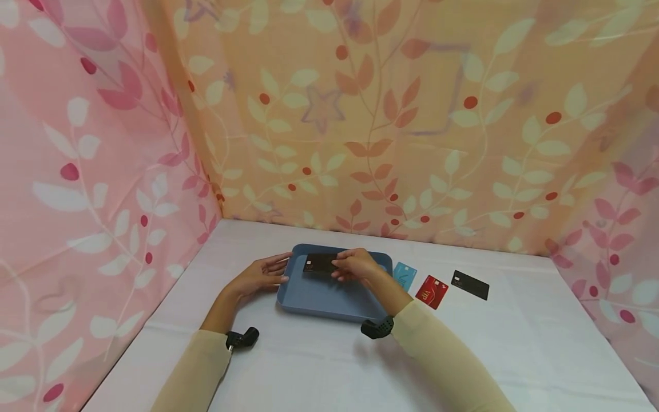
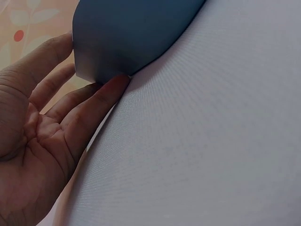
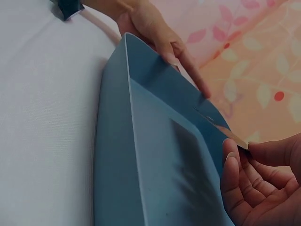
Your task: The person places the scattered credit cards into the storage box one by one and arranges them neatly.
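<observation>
A black card [image 1: 320, 263] with a small chip is pinched between the thumb and fingers of my right hand [image 1: 357, 265]. The card hovers above the far part of a blue tray [image 1: 329, 312], and its shadow falls on the tray floor in the right wrist view. My left hand [image 1: 259, 278] touches the tray's left wall with outstretched fingers; the left wrist view shows those fingertips against the outer side [image 2: 108, 52]. Inside the tray, no other card shows in the right wrist view, though its far end is partly hidden there.
To the tray's right, a light blue card [image 1: 405, 276], partly covered by my right forearm, a red card [image 1: 432, 292] and another black card [image 1: 471, 285] lie on the white table [image 1: 535, 343]. Patterned cloth [image 1: 370, 114] hangs behind and at both sides.
</observation>
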`<action>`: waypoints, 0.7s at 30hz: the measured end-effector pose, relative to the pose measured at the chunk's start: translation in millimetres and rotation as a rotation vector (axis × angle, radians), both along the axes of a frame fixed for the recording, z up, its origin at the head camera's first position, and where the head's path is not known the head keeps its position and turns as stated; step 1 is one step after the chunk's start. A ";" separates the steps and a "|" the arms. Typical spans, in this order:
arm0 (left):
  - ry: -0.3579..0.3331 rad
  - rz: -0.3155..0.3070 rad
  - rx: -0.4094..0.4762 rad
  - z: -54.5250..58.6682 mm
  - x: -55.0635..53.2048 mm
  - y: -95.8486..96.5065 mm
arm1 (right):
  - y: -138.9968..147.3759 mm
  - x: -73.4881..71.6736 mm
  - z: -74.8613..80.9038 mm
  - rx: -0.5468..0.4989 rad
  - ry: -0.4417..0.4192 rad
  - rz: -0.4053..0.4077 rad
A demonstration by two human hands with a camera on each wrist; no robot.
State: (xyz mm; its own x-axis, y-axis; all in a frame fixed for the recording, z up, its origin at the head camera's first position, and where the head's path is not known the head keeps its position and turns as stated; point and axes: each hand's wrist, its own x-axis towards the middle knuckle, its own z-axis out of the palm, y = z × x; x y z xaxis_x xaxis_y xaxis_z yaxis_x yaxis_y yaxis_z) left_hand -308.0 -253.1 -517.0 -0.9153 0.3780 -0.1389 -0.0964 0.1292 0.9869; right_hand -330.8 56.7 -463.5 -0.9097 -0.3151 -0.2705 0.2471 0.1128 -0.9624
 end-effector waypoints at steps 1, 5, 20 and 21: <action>0.003 -0.002 0.002 0.1 -0.3 0.0 | -1.1 -0.2 -0.4 -0.002 0.001 -0.001; 0.014 -0.013 0.019 0.2 -1.5 0.4 | -6.4 0.1 -1.1 -0.001 -0.012 0.001; -0.005 -0.002 0.023 1.0 -0.5 1.2 | -24.5 -6.8 -10.2 -0.025 -0.081 -0.003; -0.004 -0.002 0.020 1.3 -0.3 1.3 | -25.3 -7.0 -10.5 -0.024 -0.081 -0.004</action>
